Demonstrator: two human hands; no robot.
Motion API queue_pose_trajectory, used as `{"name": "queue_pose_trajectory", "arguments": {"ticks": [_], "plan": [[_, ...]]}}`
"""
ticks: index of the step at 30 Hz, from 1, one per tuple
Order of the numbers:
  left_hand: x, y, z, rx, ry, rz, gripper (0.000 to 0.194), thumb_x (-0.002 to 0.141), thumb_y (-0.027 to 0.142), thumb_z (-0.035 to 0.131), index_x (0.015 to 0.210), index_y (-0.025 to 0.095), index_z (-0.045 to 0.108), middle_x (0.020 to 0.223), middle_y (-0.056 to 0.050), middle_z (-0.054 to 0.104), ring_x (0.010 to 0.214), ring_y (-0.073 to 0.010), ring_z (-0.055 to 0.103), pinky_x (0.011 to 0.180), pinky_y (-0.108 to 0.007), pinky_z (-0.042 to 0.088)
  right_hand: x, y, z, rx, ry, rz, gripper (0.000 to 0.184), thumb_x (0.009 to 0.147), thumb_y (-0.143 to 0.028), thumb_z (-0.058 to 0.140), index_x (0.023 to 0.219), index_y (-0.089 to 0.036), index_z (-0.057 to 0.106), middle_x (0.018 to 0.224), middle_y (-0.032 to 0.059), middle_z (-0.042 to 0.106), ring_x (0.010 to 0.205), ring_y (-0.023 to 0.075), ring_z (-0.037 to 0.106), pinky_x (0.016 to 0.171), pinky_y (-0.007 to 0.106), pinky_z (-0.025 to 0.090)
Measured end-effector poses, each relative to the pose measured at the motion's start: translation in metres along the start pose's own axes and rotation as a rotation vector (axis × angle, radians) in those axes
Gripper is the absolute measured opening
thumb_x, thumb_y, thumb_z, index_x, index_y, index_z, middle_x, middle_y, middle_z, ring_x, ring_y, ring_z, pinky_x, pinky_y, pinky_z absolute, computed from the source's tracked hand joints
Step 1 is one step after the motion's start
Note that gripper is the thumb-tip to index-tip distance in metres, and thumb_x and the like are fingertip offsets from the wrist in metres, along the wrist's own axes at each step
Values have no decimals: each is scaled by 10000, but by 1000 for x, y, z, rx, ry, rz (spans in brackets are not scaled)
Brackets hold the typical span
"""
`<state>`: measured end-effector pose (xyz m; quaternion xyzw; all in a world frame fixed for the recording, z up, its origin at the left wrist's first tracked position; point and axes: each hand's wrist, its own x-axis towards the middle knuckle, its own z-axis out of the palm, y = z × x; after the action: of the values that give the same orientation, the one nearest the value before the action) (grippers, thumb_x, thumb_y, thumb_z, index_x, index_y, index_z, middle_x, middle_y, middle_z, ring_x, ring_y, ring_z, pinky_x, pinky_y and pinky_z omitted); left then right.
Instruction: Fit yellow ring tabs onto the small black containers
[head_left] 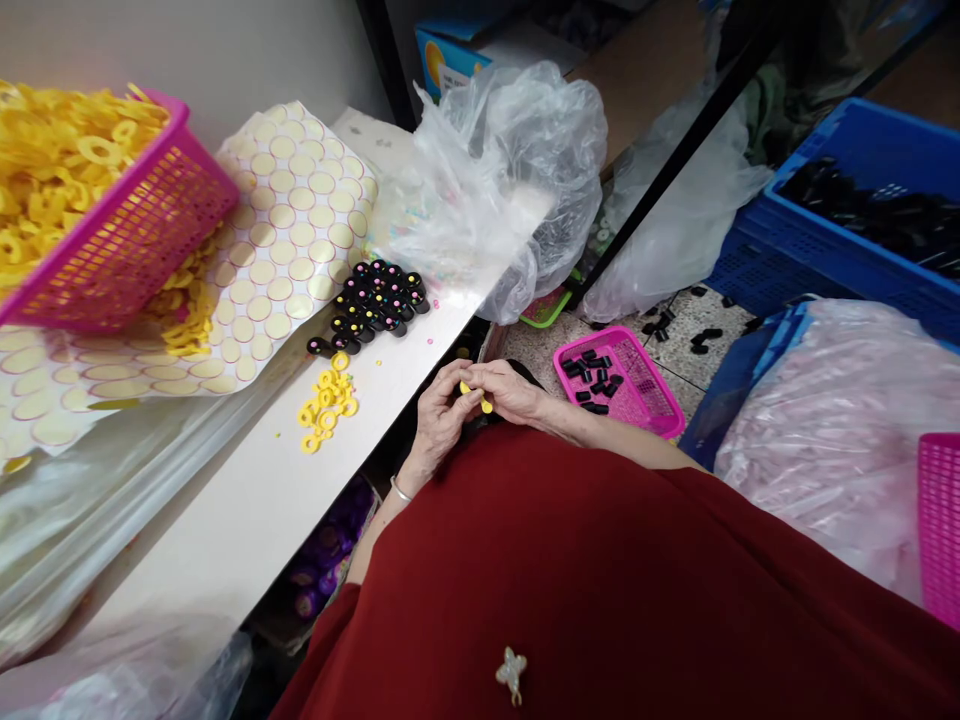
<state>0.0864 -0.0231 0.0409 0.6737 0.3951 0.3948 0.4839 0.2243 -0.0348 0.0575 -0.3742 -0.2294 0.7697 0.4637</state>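
In front of the red top, my left hand (441,412) and my right hand (510,392) meet with fingers closed on one small yellow plastic piece (486,406). The fingers cover most of it, so its full shape is hidden. Beside my left hand, a small heap of yellow ring-ended plastic pieces (326,403) lies on the white table (255,480). Just behind that heap stands a cluster of short black cylinders (379,300) with pink, yellow and blue dots on their tops.
A pink basket (150,230) of yellow pieces stands tilted on a sheet with oval stickers (281,215). Clear plastic bags (517,150) sit at the table's far end. On the floor are a pink tray (652,385) with black parts and a blue crate (795,240).
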Motion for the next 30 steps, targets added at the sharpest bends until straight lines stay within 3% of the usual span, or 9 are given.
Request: {"name": "queue_pose_trajectory", "arguments": {"ticks": [3,5,8,11,14,20,25,28,30], "plan": [[-1,-5,3,-37,14,-13,279,772,414,670,954,204,704,1074,-74,659,1006,-201,611,925,-348,477,1,5,-3,-13,78,35,390,636,-472,767,674,-126,593,535,-32,540,472,78,518,465,216,464],[1,-8,2,-81,45,-35,276,773,411,671,947,200,709,1044,-72,670,973,-195,623,909,-345,482,2,7,-8,46,51,84,412,643,-490,767,735,-123,605,593,-13,582,532,97,568,518,241,516],[3,-9,-2,-85,107,-30,300,770,434,668,943,192,711,1040,-81,675,980,-200,622,905,-350,486,4,3,-18,173,-136,142,513,579,-517,806,836,-118,613,739,13,638,693,119,629,668,285,574],[4,-4,-5,-78,143,31,321,743,457,690,928,196,715,1038,-84,682,1010,-213,617,919,-366,485,3,-1,-22,176,-286,120,594,490,-378,886,950,-122,611,853,15,662,777,111,647,760,263,572],[2,3,-7,-113,144,18,348,712,455,720,956,207,716,1050,-81,688,1032,-227,620,937,-383,481,-1,2,-21,115,-305,79,665,456,-293,907,1021,-120,601,875,21,674,753,114,668,722,229,573],[4,11,-3,-178,139,54,342,592,357,830,891,220,736,952,-52,699,1038,-228,614,972,-404,460,-10,7,-20,117,-292,6,615,593,-497,809,1017,-112,585,780,29,672,694,144,687,651,248,586],[6,10,0,-332,198,10,424,543,326,860,935,224,736,975,-44,680,935,-182,622,855,-322,496,-10,5,-21,146,-351,-46,738,509,-306,891,1143,-147,549,926,35,683,748,140,691,699,264,595],[8,9,-6,-264,150,13,457,542,329,860,967,219,731,966,-46,678,915,-178,615,823,-310,502,-9,8,-20,123,-304,-93,668,572,-366,857,1120,-137,552,851,22,678,681,128,683,636,244,591],[9,9,-9,-173,113,91,437,568,341,847,971,221,728,950,-43,680,903,-176,615,816,-315,508,-10,9,-18,93,-298,-110,677,574,-455,834,1100,-135,552,809,15,664,650,131,676,605,252,591]]}}
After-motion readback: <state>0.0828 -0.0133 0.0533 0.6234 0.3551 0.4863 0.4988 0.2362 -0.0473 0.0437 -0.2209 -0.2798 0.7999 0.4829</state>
